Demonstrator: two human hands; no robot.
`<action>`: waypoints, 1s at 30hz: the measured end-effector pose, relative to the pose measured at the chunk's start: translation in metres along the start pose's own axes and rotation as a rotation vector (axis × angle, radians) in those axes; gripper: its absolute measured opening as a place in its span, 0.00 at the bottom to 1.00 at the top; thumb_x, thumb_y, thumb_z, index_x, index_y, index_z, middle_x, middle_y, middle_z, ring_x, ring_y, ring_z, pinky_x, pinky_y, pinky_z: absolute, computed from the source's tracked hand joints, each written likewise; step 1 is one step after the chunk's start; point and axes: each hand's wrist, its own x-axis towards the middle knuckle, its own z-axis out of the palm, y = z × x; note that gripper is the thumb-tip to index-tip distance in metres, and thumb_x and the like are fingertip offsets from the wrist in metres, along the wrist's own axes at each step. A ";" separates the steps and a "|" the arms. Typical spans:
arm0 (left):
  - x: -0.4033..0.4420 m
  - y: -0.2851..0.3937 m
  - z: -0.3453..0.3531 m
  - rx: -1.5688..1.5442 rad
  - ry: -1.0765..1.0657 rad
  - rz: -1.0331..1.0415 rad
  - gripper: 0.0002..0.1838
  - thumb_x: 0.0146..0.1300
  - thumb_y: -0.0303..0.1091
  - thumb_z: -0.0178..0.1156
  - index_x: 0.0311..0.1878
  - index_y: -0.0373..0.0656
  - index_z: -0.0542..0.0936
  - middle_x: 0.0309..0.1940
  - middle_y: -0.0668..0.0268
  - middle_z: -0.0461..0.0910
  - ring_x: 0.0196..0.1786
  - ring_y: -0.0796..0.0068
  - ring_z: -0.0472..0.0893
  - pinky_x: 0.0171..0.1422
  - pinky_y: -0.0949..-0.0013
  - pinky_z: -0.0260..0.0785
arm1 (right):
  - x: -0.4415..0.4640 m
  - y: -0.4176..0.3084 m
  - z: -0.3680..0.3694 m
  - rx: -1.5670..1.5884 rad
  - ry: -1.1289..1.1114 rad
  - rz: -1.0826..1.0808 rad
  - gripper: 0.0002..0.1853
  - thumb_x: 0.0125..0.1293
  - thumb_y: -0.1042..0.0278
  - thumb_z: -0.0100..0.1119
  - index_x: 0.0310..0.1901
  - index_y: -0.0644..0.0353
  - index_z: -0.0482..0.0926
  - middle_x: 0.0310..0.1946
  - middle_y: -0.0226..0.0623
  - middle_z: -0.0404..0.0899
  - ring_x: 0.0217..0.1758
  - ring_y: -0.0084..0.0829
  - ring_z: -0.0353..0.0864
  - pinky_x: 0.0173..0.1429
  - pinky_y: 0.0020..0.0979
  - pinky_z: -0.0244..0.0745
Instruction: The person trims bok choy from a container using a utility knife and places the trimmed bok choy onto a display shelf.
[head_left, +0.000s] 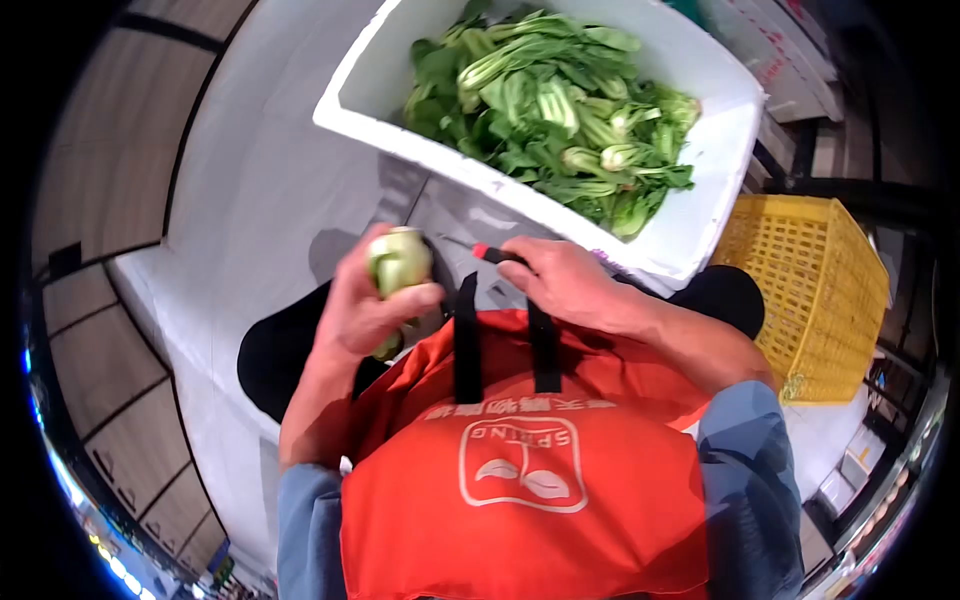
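My left hand (350,300) is closed around a head of bok choy (402,258), its pale cut base turned up. Some of its green leaf shows below the hand. My right hand (565,280) grips a small knife (490,253) by its black and red handle. The thin blade points left toward the bok choy and looks a short way apart from it. Just beyond both hands stands a white foam box (480,178) with many heads of bok choy (560,110) heaped inside.
A yellow plastic crate (815,300) stands to the right. Over my lap lies a red apron (520,450) with black straps. Pale floor (270,150) extends to the left, beside wooden cabinet fronts (110,130). A white printed box (775,55) sits at the upper right.
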 end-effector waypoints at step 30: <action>0.327 -0.030 0.059 1.261 -0.495 0.884 0.16 0.47 0.32 0.74 0.39 0.44 0.79 0.54 0.68 0.79 0.57 0.60 0.78 0.58 0.60 0.75 | -0.034 0.043 -0.157 1.460 0.543 0.218 0.11 0.68 0.63 0.63 0.42 0.56 0.71 0.25 0.24 0.70 0.22 0.16 0.67 0.24 0.22 0.63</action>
